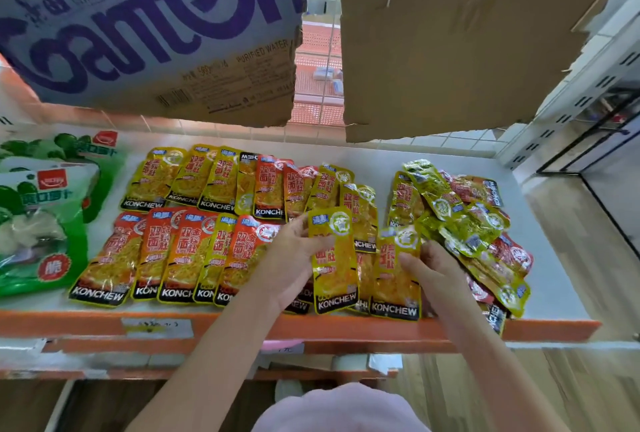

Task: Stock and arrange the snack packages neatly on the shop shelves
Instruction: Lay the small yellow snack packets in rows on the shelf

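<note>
Two overlapping rows of red and yellow Konchew snack packets (pixel 180 255) lie flat on the white shelf (pixel 540 286). My left hand (pixel 294 258) pinches a yellow packet (pixel 334 262) at its left edge, holding it just above the front row. My right hand (pixel 429 269) grips a second yellow packet (pixel 394 275) beside it, thumb on its face. To the right sits a loose, untidy heap of yellow and red packets (pixel 464 223), some hanging over the shelf's front edge.
Large green bagged snacks (pixel 45 210) fill the shelf's left end. Torn cardboard sheets (pixel 450 43) and a printed water carton (pixel 149 26) hang overhead. An orange shelf lip (pixel 242 324) with a price label runs along the front. A wooden floor lies to the right.
</note>
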`<control>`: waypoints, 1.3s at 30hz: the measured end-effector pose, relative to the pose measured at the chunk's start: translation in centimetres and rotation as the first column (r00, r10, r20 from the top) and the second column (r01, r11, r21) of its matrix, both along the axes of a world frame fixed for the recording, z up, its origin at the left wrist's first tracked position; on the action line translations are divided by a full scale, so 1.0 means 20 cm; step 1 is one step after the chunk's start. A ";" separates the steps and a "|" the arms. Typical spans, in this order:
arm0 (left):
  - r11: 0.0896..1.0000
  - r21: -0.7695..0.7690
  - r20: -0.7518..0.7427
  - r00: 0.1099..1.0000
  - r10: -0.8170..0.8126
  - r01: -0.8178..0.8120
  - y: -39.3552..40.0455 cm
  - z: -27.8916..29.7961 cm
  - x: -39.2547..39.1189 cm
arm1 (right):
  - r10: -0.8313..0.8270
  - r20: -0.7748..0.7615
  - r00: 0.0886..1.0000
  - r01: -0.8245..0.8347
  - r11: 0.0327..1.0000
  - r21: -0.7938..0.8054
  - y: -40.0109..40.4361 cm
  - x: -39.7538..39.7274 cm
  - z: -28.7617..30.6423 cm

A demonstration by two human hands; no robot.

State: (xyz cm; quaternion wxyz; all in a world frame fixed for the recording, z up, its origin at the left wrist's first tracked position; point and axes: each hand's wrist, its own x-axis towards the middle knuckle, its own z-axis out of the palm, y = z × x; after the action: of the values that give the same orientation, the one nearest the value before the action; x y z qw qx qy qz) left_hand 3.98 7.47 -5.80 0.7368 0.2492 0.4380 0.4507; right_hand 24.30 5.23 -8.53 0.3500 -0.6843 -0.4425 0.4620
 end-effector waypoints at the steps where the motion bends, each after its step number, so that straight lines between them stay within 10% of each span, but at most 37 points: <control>1: 0.999 0.010 -0.054 0.998 -0.040 0.041 0.01 -0.02 0.02 | -0.041 0.022 0.999 0.041 0.999 -0.001 0.00 0.02 0.00; 9: 0.907 0.241 -0.810 0.586 -0.008 0.346 0.05 -0.16 0.16 | -0.048 0.332 0.942 0.031 0.998 0.056 0.00 0.06 0.01; 14: 0.782 0.364 -0.890 0.435 0.133 0.506 0.01 -0.19 0.15 | -0.009 0.452 0.892 -0.046 0.993 0.110 0.01 0.02 0.00; 21: 0.634 0.338 -0.936 0.182 0.300 0.696 0.17 -0.14 0.17 | -0.117 0.154 0.981 0.090 0.981 0.172 0.07 0.02 0.05; 27: 0.572 0.021 -0.964 -0.135 0.229 0.820 0.37 -0.15 0.27 | 0.121 0.754 0.645 -0.314 0.942 0.117 0.06 -0.01 0.01; 39: 0.657 0.206 -0.969 0.060 0.238 0.725 0.19 -0.16 0.34 | 0.109 0.755 0.646 -0.332 0.932 0.149 0.28 0.32 0.03</control>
State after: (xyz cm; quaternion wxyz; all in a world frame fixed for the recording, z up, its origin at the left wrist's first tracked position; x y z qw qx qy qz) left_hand 10.87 11.25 -9.08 0.1713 0.8078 0.5471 0.1374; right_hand 30.69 10.78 -7.83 0.1736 -0.6966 -0.6856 0.1209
